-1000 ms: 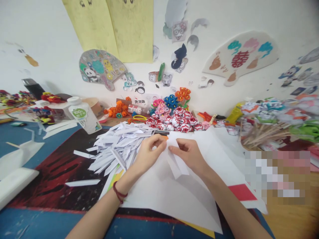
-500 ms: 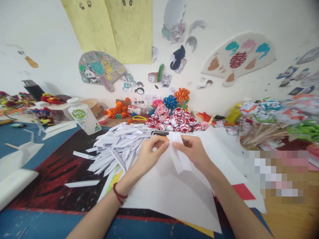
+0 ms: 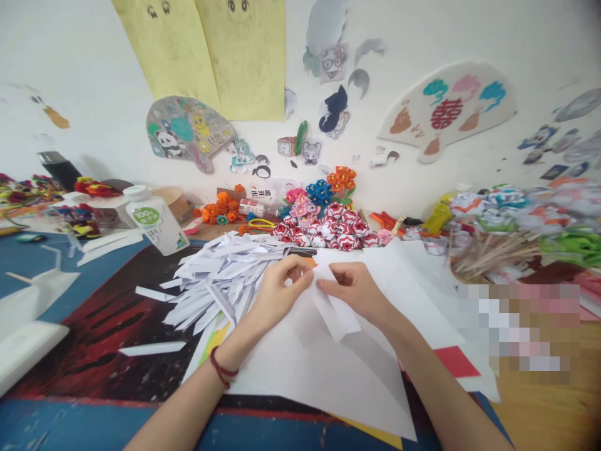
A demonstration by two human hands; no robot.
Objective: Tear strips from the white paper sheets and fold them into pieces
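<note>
Between my two hands is a white paper strip [image 3: 335,316], bent over near its top, with its lower end hanging toward me. My left hand [image 3: 283,289] pinches the strip's upper left edge between thumb and forefinger. My right hand [image 3: 359,289] is closed on the strip from the other side, thumb on top and fingers curled. Both hands are above a large white paper sheet [image 3: 282,369] lying on the table. Left of my left hand spreads a heap of folded white paper strips [image 3: 216,275].
A white bottle [image 3: 157,222] stands behind the heap. Red-and-white paper flowers [image 3: 338,228] line the wall side. At right are more white sheets [image 3: 404,282], a red paper piece [image 3: 455,362] and a bundle of sticks [image 3: 493,254]. A loose strip [image 3: 153,349] lies at left.
The upper part of the strip has been bent down between my fingers, and its hanging end has swung slightly. My right hand has shifted a little left, closer to my left hand.
</note>
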